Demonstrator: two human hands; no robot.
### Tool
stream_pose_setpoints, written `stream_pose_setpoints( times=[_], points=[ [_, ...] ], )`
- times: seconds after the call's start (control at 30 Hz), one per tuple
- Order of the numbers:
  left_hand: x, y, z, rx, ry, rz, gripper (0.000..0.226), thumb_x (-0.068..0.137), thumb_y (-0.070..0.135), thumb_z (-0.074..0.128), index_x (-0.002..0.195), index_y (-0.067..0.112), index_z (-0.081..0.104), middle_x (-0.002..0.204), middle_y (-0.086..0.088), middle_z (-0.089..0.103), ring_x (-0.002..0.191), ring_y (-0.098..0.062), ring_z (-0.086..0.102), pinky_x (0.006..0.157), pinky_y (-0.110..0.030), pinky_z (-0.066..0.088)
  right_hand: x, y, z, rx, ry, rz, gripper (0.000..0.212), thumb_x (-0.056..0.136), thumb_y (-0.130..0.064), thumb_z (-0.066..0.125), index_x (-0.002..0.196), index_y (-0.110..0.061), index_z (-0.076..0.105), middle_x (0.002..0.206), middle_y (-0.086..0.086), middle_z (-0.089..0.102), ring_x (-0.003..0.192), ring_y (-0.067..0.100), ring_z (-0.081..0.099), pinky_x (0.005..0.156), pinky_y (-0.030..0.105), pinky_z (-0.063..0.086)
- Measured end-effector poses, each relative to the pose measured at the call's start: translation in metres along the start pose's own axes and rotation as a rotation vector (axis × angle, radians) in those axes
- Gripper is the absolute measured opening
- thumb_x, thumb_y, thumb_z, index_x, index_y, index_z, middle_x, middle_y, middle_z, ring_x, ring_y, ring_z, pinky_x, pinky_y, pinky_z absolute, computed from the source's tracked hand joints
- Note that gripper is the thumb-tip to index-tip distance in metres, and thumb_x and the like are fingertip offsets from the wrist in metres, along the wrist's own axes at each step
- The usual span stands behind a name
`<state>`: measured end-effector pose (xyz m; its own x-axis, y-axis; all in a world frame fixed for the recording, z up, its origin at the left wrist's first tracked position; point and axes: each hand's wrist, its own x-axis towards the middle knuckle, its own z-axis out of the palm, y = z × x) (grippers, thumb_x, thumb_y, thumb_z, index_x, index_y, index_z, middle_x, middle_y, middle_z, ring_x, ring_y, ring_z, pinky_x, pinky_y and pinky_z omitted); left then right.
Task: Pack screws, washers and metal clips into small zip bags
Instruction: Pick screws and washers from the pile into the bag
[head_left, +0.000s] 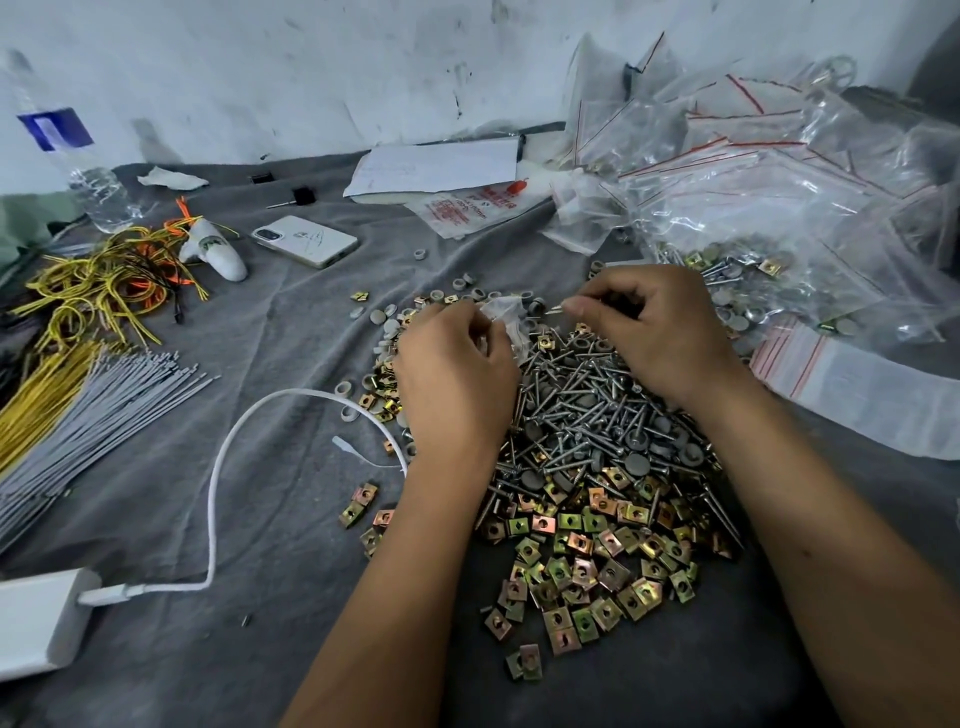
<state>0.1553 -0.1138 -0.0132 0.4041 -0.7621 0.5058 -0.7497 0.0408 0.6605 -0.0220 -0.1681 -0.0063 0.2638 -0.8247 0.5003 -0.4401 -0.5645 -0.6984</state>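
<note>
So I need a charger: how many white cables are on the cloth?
1: the white cable loops from the power bank at lower left toward the left hand.

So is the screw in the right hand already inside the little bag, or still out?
Out. The right hand pinches the screw, its tip just short of the small bag held by the left hand.

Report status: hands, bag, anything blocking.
Left hand holds small bag. Right hand pinches a screw at its mouth. Nothing blocking.
</note>
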Motion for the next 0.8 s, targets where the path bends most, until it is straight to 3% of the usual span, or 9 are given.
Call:
stream_pose_setpoints(
  times=[0.2,0.33,0.4,0.53,0.57,0.63,0.73,0.8],
  points=[
    [-0.004,0.004,0.000,0.010,-0.015,0.048,0.010,0.090,0.015,0.068,0.086,0.011,0.077,0.088,-0.001,0.067,0.077,-0.017,0.059,0.066,-0.025,0.040,-0.003,-0.009,0.004,0.046,-0.047,-0.065,0.011,0.096,-0.015,0.070,0.104,-0.010,0.076,0.092,-0.008,0.072,0.086,0.002,0.067,0.075,0.013,0.048],
    [-0.003,0.004,0.000,-0.008,-0.014,0.078,0.011,0.090,0.013,0.069,0.091,0.009,0.079,0.090,-0.004,0.069,0.078,-0.017,0.060,0.068,-0.024,0.039,-0.003,-0.014,0.008,-0.010,-0.057,-0.190,0.010,0.093,-0.013,0.074,0.101,-0.008,0.078,0.091,-0.003,0.072,0.086,0.006,0.067,0.075,0.022,0.051],
    [-0.003,0.005,0.001,-0.026,-0.011,0.103,0.009,0.089,0.011,0.071,0.091,0.008,0.079,0.089,-0.005,0.069,0.077,-0.017,0.059,0.068,-0.022,0.039,-0.004,-0.016,0.012,0.048,-0.064,-0.185,0.010,0.096,-0.014,0.071,0.103,-0.008,0.076,0.090,-0.003,0.071,0.081,0.008,0.068,0.071,0.023,0.053],
    [-0.003,0.004,0.003,-0.055,-0.001,0.125,0.006,0.085,0.005,0.072,0.083,0.007,0.077,0.079,-0.005,0.065,0.070,-0.014,0.052,0.064,-0.013,0.036,-0.008,-0.017,0.019,0.161,-0.094,-0.165,0.008,0.104,-0.017,0.057,0.101,-0.013,0.064,0.069,-0.002,0.067,0.051,0.004,0.062,0.054,0.008,0.041],
    [-0.003,0.003,0.004,-0.078,0.004,0.119,0.007,0.085,0.004,0.072,0.084,0.007,0.078,0.080,-0.005,0.067,0.070,-0.015,0.055,0.065,-0.013,0.039,-0.007,-0.016,0.019,0.143,-0.101,-0.172,0.009,0.105,-0.017,0.056,0.101,-0.012,0.062,0.071,-0.002,0.069,0.050,0.006,0.062,0.052,0.010,0.041],
    [-0.002,0.001,0.003,-0.156,0.024,0.091,0.009,0.087,0.006,0.073,0.091,0.009,0.081,0.084,-0.004,0.072,0.074,-0.015,0.063,0.072,-0.028,0.053,-0.005,-0.013,0.017,0.076,-0.111,-0.197,0.010,0.105,-0.019,0.055,0.102,-0.012,0.061,0.080,-0.004,0.072,0.056,0.007,0.066,0.055,0.015,0.045],
    [0.000,-0.001,0.001,-0.227,0.086,0.031,0.008,0.088,0.011,0.075,0.092,0.012,0.082,0.082,0.000,0.075,0.075,-0.016,0.068,0.075,-0.040,0.058,-0.005,-0.009,0.016,0.031,-0.117,-0.183,0.010,0.104,-0.020,0.057,0.101,-0.013,0.063,0.078,-0.007,0.073,0.056,0.008,0.067,0.056,0.023,0.051],
    [0.001,-0.002,0.001,-0.241,0.120,0.003,0.007,0.088,0.014,0.076,0.092,0.014,0.082,0.082,0.002,0.075,0.074,-0.014,0.069,0.074,-0.040,0.058,-0.004,-0.007,0.017,0.009,-0.116,-0.172,0.008,0.101,-0.017,0.062,0.098,-0.013,0.068,0.072,-0.020,0.071,0.056,0.003,0.066,0.056,0.013,0.047]
  ],
)
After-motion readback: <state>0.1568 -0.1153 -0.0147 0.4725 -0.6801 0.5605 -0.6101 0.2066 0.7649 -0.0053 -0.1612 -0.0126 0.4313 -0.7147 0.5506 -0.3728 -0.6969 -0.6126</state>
